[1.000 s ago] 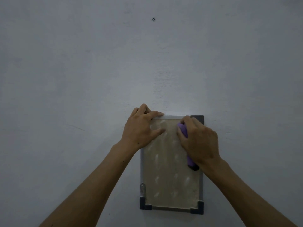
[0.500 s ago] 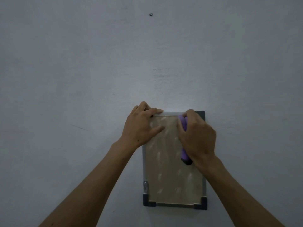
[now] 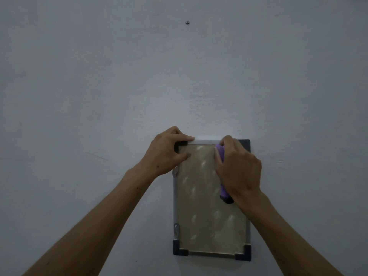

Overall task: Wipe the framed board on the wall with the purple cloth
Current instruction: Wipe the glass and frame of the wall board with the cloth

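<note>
A small framed board (image 3: 201, 212) with a beige face, silver rails and dark corner caps hangs upright on the wall. My left hand (image 3: 166, 153) grips its top left corner, fingers over the top rail and thumb on the face. My right hand (image 3: 238, 170) presses the purple cloth (image 3: 222, 156) flat against the board's upper right part. The cloth is rolled under my palm; a purple strip shows along my fingers and a dark end sticks out below my wrist. Pale smudges dot the board's face.
The grey wall (image 3: 99, 96) fills the whole view. A small screw or nail head (image 3: 187, 22) sits high on the wall above the board. Two metal clips (image 3: 176, 229) are on the board's left rail.
My right hand with the cloth has slid up to the board's top right corner. My left hand has shifted left on the top corner, baring the dark corner cap.
</note>
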### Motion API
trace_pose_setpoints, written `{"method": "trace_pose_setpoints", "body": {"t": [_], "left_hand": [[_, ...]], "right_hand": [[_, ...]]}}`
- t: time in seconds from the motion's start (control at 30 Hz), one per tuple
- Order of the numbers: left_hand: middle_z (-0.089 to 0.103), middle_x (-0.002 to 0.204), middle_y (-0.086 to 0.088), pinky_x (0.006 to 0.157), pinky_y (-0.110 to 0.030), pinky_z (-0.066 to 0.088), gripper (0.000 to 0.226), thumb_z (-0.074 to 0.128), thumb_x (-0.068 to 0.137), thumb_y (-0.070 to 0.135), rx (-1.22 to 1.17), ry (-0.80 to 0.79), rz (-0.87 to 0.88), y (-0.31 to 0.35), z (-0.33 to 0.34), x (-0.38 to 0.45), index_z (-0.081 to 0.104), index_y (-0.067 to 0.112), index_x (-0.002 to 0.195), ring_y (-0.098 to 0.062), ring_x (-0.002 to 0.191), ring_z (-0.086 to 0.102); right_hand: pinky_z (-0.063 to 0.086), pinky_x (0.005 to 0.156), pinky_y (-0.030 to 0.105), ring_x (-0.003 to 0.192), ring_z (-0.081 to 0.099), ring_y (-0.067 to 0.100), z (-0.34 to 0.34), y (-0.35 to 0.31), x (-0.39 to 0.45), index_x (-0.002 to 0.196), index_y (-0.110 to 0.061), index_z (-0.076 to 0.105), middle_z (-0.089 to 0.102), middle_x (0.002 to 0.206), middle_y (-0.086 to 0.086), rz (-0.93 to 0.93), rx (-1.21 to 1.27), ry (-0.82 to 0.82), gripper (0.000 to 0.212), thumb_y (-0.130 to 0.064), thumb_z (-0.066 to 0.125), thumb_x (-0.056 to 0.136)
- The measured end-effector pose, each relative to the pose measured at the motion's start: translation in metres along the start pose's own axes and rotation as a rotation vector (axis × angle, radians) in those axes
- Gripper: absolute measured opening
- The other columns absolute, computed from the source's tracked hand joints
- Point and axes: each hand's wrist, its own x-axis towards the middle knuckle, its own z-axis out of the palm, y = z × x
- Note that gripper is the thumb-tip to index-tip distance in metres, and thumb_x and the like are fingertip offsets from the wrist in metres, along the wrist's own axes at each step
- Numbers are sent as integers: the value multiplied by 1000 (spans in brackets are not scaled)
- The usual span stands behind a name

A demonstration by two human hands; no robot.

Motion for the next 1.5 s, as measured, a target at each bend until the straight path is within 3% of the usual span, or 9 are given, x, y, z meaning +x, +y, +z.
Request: {"method": "trace_pose_setpoints", "body": {"t": [0.13, 0.37, 0.5, 0.63, 0.77, 0.93, 1.07, 1.2, 1.5], "left_hand": [[60, 110, 4, 81, -5, 41, 42, 74, 88, 15, 3, 5, 7, -2, 0, 0, 68, 22, 128, -10, 101, 57], [59, 106, 10, 83, -5, 42, 42, 73, 87, 12, 26, 39, 1, -7, 6, 1, 69, 25, 127, -7, 96, 58], [58, 113, 10, 89, -33, 55, 44, 67, 91, 24, 103, 21, -6, 3, 8, -4, 62, 25, 135, -9, 98, 55], [59, 130, 7, 98, -28, 51, 44, 65, 93, 27, 220, 126, 45, 17, 13, -31, 61, 19, 136, -11, 119, 54], [73, 100, 6, 81, -18, 58, 18, 68, 94, 22, -115, 307, -79, 42, 18, -53, 74, 18, 110, -5, 88, 68], [76, 87, 5, 74, -24, 62, 23, 57, 100, 35, -630, 23, -376, 73, 16, -45, 76, 21, 98, -9, 82, 74], [76, 87, 2, 85, -40, 62, 25, 59, 99, 39, -629, -6, -453, 79, 17, -43, 79, 33, 86, -19, 90, 73], [78, 92, 8, 90, -40, 61, 20, 71, 88, 45, -734, 69, -500, 72, 11, -47, 80, 30, 98, -15, 95, 73], [77, 85, -5, 66, -27, 60, 26, 81, 82, 26, -696, 56, -658, 39, -3, -47, 75, 13, 104, -13, 73, 73]], "right_hand": [[49, 49, 27, 55, 50, 10, 4, -8, 5, 92, -18, 57, 58, 75, -3, -143, -17, -86, 21, -37, 50, 101], [45, 47, 25, 52, 49, 12, -6, 10, -2, 90, -19, 53, 58, 72, -2, -8, -36, -32, 18, -34, 51, 100], [53, 66, 28, 74, 59, 12, -13, 4, 0, 94, -21, 60, 63, 85, -5, -41, 282, -174, 16, -37, 62, 94], [48, 64, 10, 74, 63, 0, -24, 12, -9, 84, -28, 65, 67, 77, -15, 229, 612, -95, 14, -40, 71, 87], [59, 75, 32, 78, 69, 10, -31, 18, -13, 88, -24, 69, 73, 86, -6, 601, 875, -341, 31, -54, 62, 89], [58, 73, 33, 81, 70, 21, -40, -9, -14, 96, -23, 67, 71, 89, 6, 667, 1031, -533, 51, -62, 34, 97], [58, 81, 38, 88, 70, 20, -43, -29, -16, 95, -26, 66, 71, 93, 4, 666, 1121, -519, 55, -69, 31, 92], [54, 85, 35, 106, 65, 24, -49, -32, -12, 109, -20, 72, 70, 110, 11, 768, 1398, -611, 60, -63, 32, 97], [45, 108, 40, 120, 62, 23, -44, -20, -17, 148, -14, 36, 60, 135, 10, 807, 1755, -880, 70, -61, 37, 96]]}}
